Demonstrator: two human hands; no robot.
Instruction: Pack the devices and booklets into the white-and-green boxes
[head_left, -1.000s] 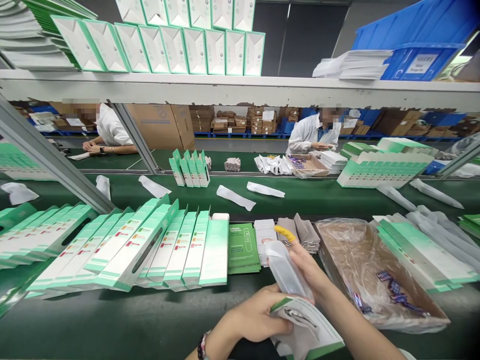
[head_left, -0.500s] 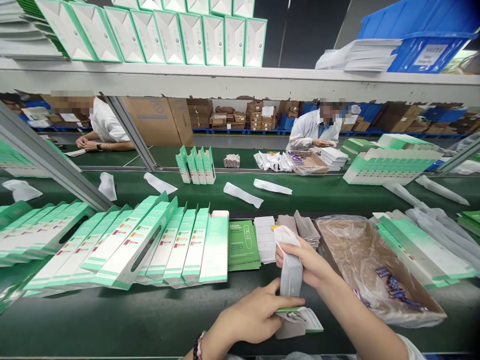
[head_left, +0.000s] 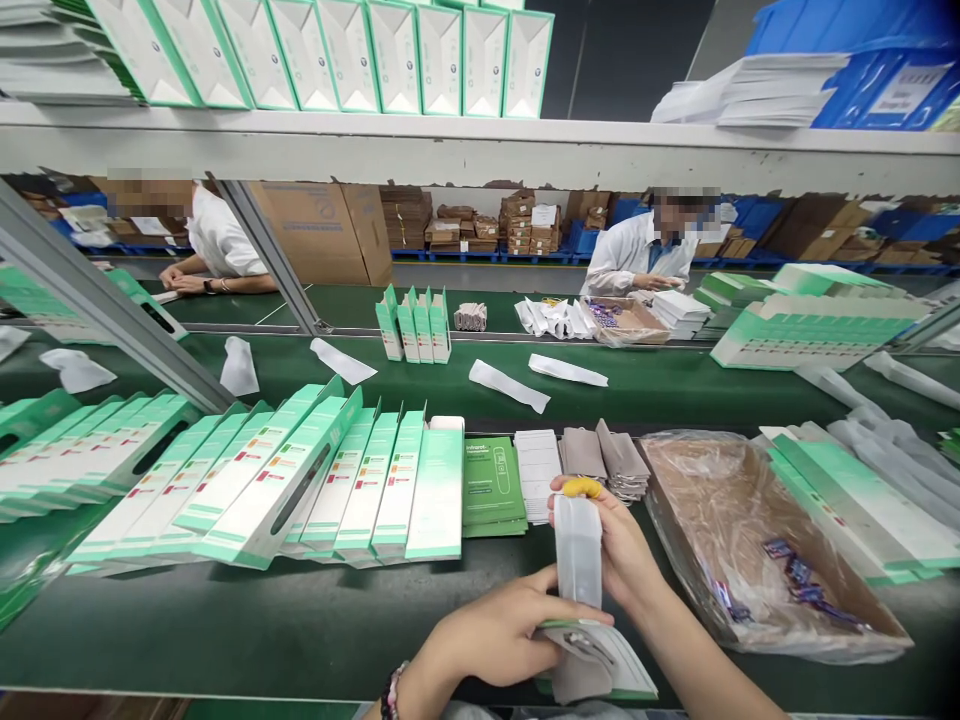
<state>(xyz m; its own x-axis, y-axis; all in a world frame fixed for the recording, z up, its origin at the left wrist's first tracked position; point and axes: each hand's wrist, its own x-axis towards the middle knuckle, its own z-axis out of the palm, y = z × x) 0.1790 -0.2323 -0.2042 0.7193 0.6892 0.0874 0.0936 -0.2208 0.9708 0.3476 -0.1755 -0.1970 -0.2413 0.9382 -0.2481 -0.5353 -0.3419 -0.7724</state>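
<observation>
My right hand (head_left: 626,555) is closed around a long item in a translucent white foam sleeve (head_left: 578,550), held upright. A yellow cover (head_left: 581,488) on one of its fingertips lies across the sleeve's top end. Lower down, my left hand (head_left: 499,630) grips a green-and-white leaflet (head_left: 634,680) together with a grey cloth pouch (head_left: 577,680). Its index finger reaches over the bottom end of the sleeve. What is inside the sleeve cannot be made out.
Open green-white boxes (head_left: 262,490) lean in a row at left, beside green booklets (head_left: 493,485), white papers (head_left: 537,470) and grey pouches (head_left: 600,455). A plastic-lined carton (head_left: 675,500) holds several small purple packets. White sleeves (head_left: 510,385) lie on the green belt. Two people sit opposite.
My right hand's grip has shifted: the yellow-covered fingertip now lies over the sleeve's top, which looks smoother and flatter. The leaflet and pouch have tilted slightly lower. The camera view has moved a little.
</observation>
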